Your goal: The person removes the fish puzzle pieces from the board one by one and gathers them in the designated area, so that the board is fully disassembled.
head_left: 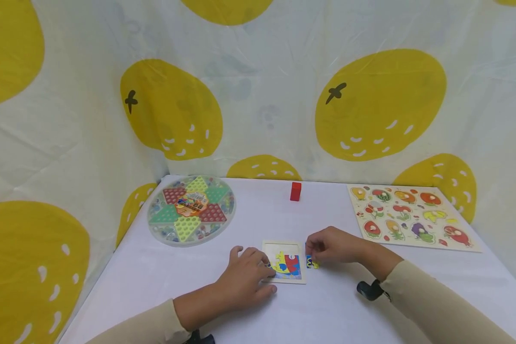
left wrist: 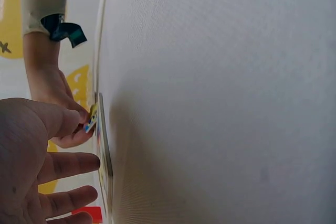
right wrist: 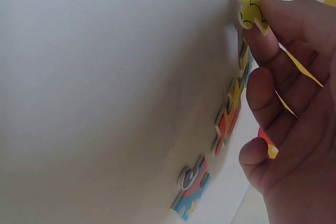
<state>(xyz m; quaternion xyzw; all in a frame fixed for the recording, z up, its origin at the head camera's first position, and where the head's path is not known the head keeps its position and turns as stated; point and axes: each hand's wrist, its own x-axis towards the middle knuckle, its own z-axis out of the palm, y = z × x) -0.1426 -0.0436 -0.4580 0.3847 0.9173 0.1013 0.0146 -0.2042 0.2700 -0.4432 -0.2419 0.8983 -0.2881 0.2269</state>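
A small square jigsaw tray (head_left: 283, 242) with a pale wooden frame lies flat, partly filled with yellow, red and blue pieces. My left hand (head_left: 249, 277) is at the tray's left side, fingers extended over its edge. In the left wrist view, the left hand's fingers (left wrist: 71, 166) look straight beside the tray's rim (left wrist: 108, 171). To the right of the tray, my right hand (head_left: 335, 246) pinches a yellow and blue jigsaw piece (right wrist: 249, 6) between thumb and index finger. Below it lie a yellow-red piece (right wrist: 228, 116) and a red-blue piece (right wrist: 191, 190), hidden from the head view.
A round Chinese checkers board (head_left: 192, 210) lies at the back left. One red block (head_left: 296, 191) stands at the back middle. A wooden fruit peg puzzle (head_left: 412, 217) lies at the back right. Patterned cloth (head_left: 266, 105) hangs behind the white table (head_left: 163, 272).
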